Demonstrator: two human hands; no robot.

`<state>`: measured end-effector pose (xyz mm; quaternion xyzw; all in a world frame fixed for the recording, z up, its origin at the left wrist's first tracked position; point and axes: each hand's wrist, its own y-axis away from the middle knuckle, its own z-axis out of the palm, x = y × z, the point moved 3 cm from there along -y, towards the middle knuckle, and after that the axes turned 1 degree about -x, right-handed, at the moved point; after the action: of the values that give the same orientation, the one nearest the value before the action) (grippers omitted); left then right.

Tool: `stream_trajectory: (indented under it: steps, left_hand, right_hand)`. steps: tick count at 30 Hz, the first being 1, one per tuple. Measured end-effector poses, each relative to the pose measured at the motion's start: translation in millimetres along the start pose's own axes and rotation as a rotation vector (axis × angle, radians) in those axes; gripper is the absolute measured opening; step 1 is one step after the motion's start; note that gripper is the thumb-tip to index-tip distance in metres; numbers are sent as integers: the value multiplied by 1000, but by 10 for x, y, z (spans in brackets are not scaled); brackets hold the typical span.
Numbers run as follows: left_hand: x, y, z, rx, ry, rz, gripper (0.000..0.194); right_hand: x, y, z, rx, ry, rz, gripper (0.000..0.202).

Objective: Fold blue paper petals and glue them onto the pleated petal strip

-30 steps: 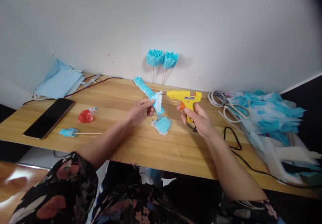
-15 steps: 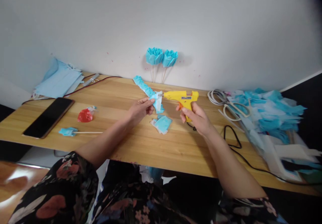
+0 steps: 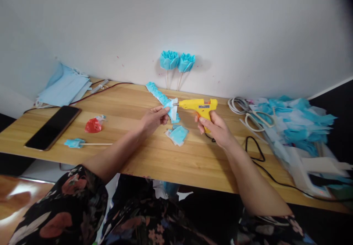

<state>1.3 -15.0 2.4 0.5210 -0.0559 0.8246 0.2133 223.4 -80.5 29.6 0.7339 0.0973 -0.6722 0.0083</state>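
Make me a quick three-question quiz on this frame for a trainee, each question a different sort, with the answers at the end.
1. Fill in the blank: the right hand grips a yellow ____.
2. True or false: the left hand holds the scissors.
3. Multiple choice: how many blue flowers on sticks stand up by the wall?
A) one
B) two
C) four

Key: 1. glue gun. 2. False; it pinches blue-and-white material in front of the nozzle. 3. B.
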Motion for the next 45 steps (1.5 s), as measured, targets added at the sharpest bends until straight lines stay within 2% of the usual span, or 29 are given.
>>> stream_trajectory:
  steps: [9,18,31,45]
  left_hand:
    - [18,11,10,24,-2,12,34]
    - [71,9,-37,104,25,81,39]
    - [70,9,-13,86,52,54,38]
    - [39,5,-9,70,101,4,38]
  right_hand:
    - [7,-6,8,-16,20,-11,31]
    - [-26,14,-3,9,-15,29,35]
    - [11,8,44,-23,-43,15,28]
    - [61,-13,34,-42,-35,-23,28]
